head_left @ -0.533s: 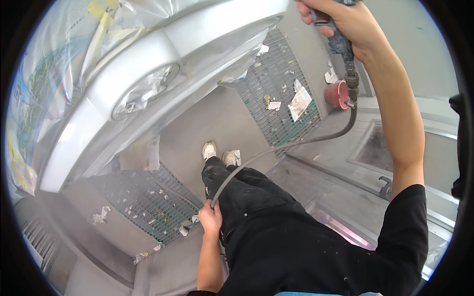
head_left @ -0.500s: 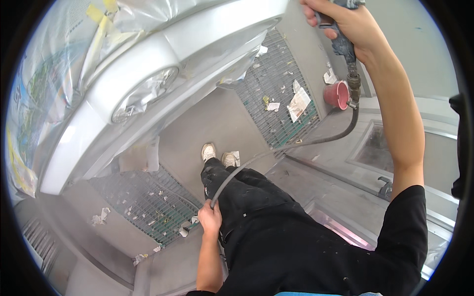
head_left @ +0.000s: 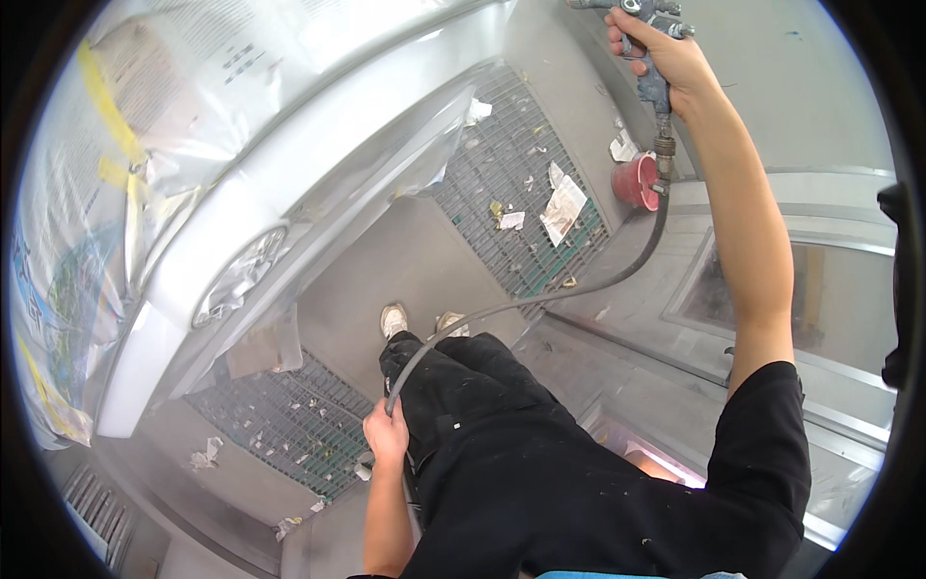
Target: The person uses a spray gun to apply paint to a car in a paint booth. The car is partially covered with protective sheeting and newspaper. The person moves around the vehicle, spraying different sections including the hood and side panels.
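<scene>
High at the top right of the frame, the person's right hand (head_left: pixel 666 58) is wrapped tightly around the grip of a grey metal spray gun (head_left: pixel 648 48), fingers curled closed over the handle, the arm stretched up from the lower right. From the base of the gun a dark grey rubber hose (head_left: pixel 540 301) hangs down and sweeps left across the middle of the frame to the left hand (head_left: pixel 386 434), which sits low at centre beside the black trousers and is closed around the hose. Filling the upper left is a silver-painted car bumper (head_left: pixel 318 145), its round lamp opening (head_left: pixel 241 275) masked with paper, with printed masking paper and yellow tape (head_left: pixel 106 106) covering the body above it. Below lie grey metal floor grates (head_left: pixel 521 193) littered with paper scraps, and a red cup (head_left: pixel 634 180) stands just beside the hose at upper right.
</scene>
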`<state>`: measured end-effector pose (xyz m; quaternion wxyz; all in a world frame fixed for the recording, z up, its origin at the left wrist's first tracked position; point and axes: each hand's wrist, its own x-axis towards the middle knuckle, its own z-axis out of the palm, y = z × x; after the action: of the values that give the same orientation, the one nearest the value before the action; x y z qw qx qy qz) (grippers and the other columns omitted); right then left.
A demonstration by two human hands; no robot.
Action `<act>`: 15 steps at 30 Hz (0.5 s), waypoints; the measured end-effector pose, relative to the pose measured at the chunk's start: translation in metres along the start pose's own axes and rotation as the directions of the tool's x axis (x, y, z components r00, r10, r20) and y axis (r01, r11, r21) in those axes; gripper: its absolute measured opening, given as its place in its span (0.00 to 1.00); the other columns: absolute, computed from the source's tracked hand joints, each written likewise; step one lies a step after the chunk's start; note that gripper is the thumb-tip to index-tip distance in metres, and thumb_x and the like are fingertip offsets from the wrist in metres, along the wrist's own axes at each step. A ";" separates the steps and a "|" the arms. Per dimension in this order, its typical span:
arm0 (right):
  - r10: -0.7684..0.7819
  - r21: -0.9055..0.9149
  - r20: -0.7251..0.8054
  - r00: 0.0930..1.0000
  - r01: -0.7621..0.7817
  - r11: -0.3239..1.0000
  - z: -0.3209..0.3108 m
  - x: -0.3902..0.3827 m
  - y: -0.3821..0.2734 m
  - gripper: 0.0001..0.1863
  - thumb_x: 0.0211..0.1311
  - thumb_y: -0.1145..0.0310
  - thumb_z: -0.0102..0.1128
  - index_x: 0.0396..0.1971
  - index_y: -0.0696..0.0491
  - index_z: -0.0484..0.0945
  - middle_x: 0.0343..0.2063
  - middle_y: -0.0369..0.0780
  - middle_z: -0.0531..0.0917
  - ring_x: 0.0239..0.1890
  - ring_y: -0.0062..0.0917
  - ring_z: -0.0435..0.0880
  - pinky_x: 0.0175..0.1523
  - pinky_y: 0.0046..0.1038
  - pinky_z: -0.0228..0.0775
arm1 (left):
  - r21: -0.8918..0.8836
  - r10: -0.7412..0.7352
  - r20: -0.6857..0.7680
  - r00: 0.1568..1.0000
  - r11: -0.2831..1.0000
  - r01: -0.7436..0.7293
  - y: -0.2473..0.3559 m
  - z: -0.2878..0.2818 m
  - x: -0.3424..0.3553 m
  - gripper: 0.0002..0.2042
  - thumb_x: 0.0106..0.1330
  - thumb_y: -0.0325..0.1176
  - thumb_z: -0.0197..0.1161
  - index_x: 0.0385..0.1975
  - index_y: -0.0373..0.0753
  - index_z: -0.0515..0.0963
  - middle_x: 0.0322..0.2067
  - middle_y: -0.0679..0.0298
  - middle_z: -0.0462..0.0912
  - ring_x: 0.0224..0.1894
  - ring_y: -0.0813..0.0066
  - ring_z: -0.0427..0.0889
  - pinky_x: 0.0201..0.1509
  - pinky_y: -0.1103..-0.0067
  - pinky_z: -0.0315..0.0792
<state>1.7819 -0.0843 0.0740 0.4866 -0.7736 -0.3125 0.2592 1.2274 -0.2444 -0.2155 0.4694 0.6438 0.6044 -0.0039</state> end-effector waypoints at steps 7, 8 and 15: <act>0.003 -0.087 -0.158 0.987 -0.017 0.996 -0.020 0.037 0.058 0.11 0.68 0.62 0.68 0.40 0.55 0.84 0.32 0.36 0.86 0.33 0.16 0.83 0.24 0.14 0.61 | 0.076 -0.004 -0.114 0.994 0.997 0.013 0.026 0.037 0.000 0.14 0.71 0.40 0.60 0.33 0.33 0.81 0.27 0.40 0.82 0.34 0.36 0.81 0.40 0.54 0.73; 0.013 0.043 -0.044 0.999 -0.011 0.999 -0.025 0.038 0.066 0.11 0.68 0.63 0.67 0.41 0.55 0.84 0.32 0.36 0.86 0.33 0.17 0.83 0.24 0.15 0.61 | 0.104 0.009 -0.137 0.990 0.995 0.005 0.029 0.046 0.000 0.14 0.71 0.40 0.60 0.33 0.32 0.81 0.27 0.40 0.82 0.35 0.36 0.81 0.40 0.53 0.73; -0.104 0.385 0.444 0.890 -0.084 0.919 -0.056 0.082 0.129 0.08 0.68 0.65 0.66 0.39 0.54 0.82 0.28 0.34 0.84 0.32 0.16 0.80 0.23 0.17 0.60 | 0.243 -0.165 -0.230 0.959 0.945 0.220 0.094 0.135 -0.024 0.14 0.69 0.38 0.62 0.31 0.30 0.80 0.26 0.39 0.81 0.34 0.35 0.81 0.39 0.53 0.73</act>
<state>1.9062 -0.1001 -0.0299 0.5462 -0.5755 -0.3634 0.4882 1.3707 -0.3292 -0.2208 0.3107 0.6355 0.7039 -0.0645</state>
